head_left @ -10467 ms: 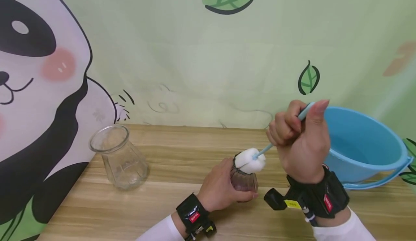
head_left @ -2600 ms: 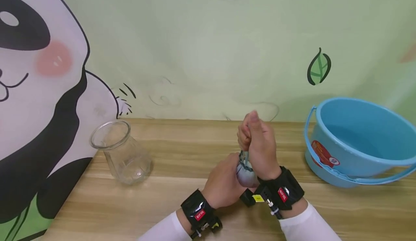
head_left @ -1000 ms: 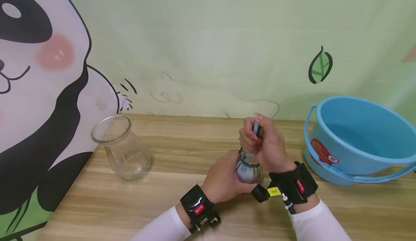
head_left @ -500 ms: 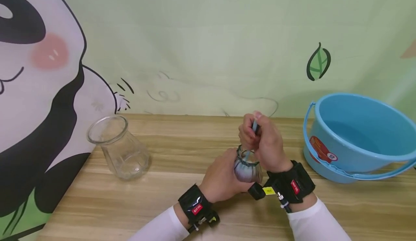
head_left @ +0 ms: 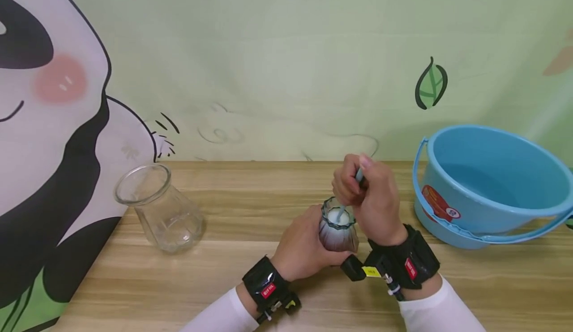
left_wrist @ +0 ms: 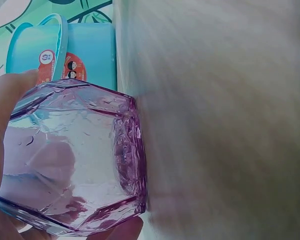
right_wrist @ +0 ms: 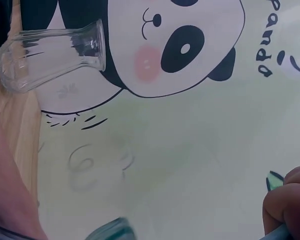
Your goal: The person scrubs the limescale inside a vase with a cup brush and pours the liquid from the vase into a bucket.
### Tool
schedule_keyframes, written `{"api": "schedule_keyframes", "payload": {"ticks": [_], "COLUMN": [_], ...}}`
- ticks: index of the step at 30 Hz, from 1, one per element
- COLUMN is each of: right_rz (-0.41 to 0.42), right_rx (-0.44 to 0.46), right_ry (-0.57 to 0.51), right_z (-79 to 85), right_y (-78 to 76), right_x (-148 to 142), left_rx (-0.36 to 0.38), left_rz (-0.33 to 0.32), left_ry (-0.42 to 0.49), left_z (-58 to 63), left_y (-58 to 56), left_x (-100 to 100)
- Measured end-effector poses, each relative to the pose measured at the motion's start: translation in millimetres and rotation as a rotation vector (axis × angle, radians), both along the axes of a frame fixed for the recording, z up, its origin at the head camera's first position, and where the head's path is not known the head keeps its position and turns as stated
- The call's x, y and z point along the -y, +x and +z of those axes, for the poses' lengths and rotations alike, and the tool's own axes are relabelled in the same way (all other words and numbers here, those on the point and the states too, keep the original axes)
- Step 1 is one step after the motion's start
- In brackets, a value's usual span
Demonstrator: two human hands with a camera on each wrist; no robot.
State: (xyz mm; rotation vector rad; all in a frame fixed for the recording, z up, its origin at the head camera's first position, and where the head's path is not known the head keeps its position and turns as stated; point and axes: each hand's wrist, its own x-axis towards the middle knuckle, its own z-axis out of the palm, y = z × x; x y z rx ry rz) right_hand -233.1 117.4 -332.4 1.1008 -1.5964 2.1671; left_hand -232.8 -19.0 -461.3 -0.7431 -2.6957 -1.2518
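In the head view my left hand holds a small purple-tinted glass vase with a wavy dark rim, fingers wrapped round its left side. The left wrist view shows the same faceted vase close up, with a thumb and fingertips around it. My right hand is above the vase, fist closed on the light blue handle of a sponge bottle brush. Its white sponge head sits inside the vase just under the rim. Only a bit of the handle appears in the right wrist view.
A larger clear glass jar stands to the left on the wooden table. On the right is a light blue bucket, its handle hanging down in front. Behind the table hangs a green cloth printed with a panda and leaves.
The brush's sponge went from the vase mouth down inside it. Over the last half second it has risen closer to the rim, with the right hand shifting slightly right.
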Motion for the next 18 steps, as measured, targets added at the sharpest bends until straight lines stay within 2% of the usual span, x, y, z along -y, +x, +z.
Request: {"api": "schedule_keyframes", "payload": {"ticks": [4,11,18], "right_rz": [-0.025,-0.040,-0.040], "right_rx": [-0.021,-0.039,-0.061], "right_ry": [-0.012,-0.066,-0.057], "right_z": [3.4,6.8,7.3], "right_y": [4.4,7.0,5.7], "right_x": [0.9,0.8,0.3], "left_rx": [-0.013,0.015,0.009], "left_rz": [-0.003,-0.003,-0.010], "left_ry": [0.010,0.011,0.014], "left_z": [-1.1,0.0,2.0], "left_y": [-0.2,1.9,0.9], "left_x": [0.0,0.3,0.5]}}
